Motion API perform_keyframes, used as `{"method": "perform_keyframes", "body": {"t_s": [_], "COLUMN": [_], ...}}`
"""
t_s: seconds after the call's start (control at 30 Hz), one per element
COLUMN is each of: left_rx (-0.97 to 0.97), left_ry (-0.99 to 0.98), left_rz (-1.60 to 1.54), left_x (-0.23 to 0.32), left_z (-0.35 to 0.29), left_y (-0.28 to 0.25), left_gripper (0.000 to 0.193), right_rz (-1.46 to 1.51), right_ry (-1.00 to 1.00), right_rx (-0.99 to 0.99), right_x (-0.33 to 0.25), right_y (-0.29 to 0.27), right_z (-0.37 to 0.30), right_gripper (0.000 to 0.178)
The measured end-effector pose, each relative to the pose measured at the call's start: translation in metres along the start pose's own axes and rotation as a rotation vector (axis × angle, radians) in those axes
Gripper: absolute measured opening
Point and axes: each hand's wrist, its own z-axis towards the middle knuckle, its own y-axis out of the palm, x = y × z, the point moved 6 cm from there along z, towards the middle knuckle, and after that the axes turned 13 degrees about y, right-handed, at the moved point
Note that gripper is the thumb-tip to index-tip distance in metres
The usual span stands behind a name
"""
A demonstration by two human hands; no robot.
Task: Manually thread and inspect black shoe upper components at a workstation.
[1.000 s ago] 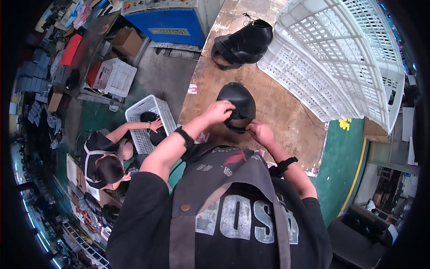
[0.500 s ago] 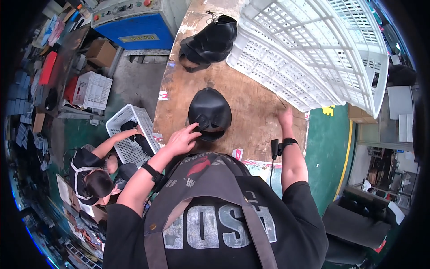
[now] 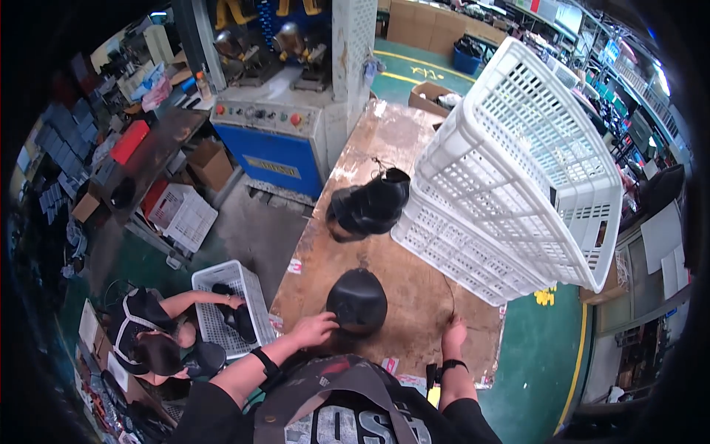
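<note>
A black leather shoe upper (image 3: pixel 359 300), rounded and glossy, sits on the worn wooden table (image 3: pixel 414 277) in front of me. My left hand (image 3: pixel 316 329) has its fingers closed at the near left edge of this upper. Farther off, a nested pile of black uppers (image 3: pixel 370 203) lies on its side, with loose lace ends at its far end. To the right, my right hand (image 3: pixel 453 337) is closed low over the tabletop. A thin dark cord (image 3: pixel 452 294) runs up from its fingers toward the crates.
White plastic crates (image 3: pixel 510 185) stand stacked and tilted along the table's right side. At the left, another person (image 3: pixel 151 333) reaches into a white basket (image 3: pixel 244 296) holding black pieces. A blue machine (image 3: pixel 277 159) with buttons stands beyond the table.
The view has tilted up, so the machine's upper part now shows. My left fingers, spread on the upper before, are now drawn together at its edge. My right hand stays beside the crates.
</note>
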Motion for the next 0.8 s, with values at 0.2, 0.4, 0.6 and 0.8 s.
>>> {"method": "perform_keyframes", "body": {"t_s": [0.2, 0.4, 0.6, 0.8], "left_rx": [0.264, 0.145, 0.231, 0.372], "left_ry": [0.024, -0.17, -0.513, -0.509], "left_rz": [0.009, -0.357, -0.963, -1.303], "left_x": [-0.003, -0.009, -0.015, -0.011], "left_z": [0.019, 0.06, 0.065, 0.057], "left_y": [-0.013, 0.004, 0.019, -0.014], "left_gripper": [0.019, 0.027, 0.034, 0.024], "right_rz": [0.221, 0.846, 0.906, 0.885], "right_ry": [-0.041, -0.194, -0.473, -0.469], "right_rx": [-0.372, -0.701, -1.121, -1.166], "right_x": [-0.039, -0.148, -0.229, -0.226], "right_y": [-0.007, -0.003, -0.059, -0.046], "right_z": [-0.021, -0.082, -0.143, -0.14], "right_gripper": [0.033, 0.029, 0.022, 0.021]}}
